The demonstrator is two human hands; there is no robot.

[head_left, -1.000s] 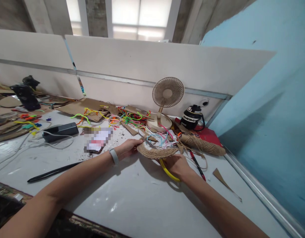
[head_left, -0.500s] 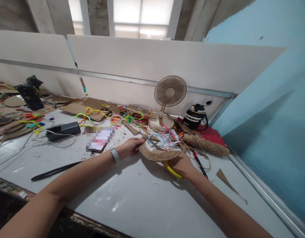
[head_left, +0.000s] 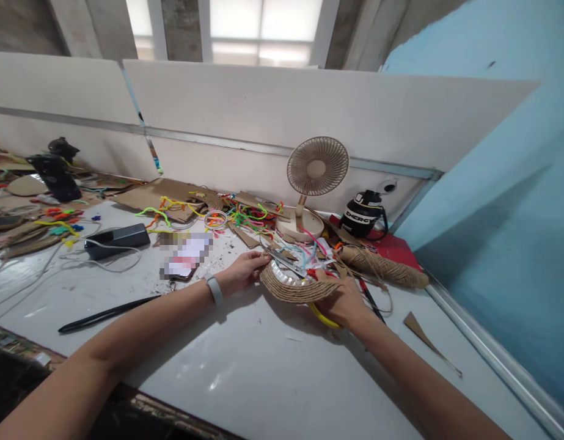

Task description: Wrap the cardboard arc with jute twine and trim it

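A shallow round bowl wrapped in brown jute twine point(head_left: 296, 291) is tilted up on the white table, its shiny inside showing. My left hand point(head_left: 242, 272), with a white wristband, grips its left rim. My right hand point(head_left: 346, 304) grips its right rim. A yellow curved strip point(head_left: 322, 318) sticks out beneath the bowl under my right hand. Scissors point(head_left: 282, 260) and a heap of coloured pipe cleaners point(head_left: 304, 253) lie just behind the bowl.
A spool of jute twine point(head_left: 382, 267) lies right of the bowl on a red book. Behind stand a small beige fan point(head_left: 314, 177) and a black bottle point(head_left: 364, 215). A black box with a cable point(head_left: 117, 239), a black stick point(head_left: 107, 313) and cardboard scraps point(head_left: 162, 197) lie left.
The bowl has been tipped up toward me, so its shiny inside now shows. Both hands kept their grip and shifted slightly right with the view.
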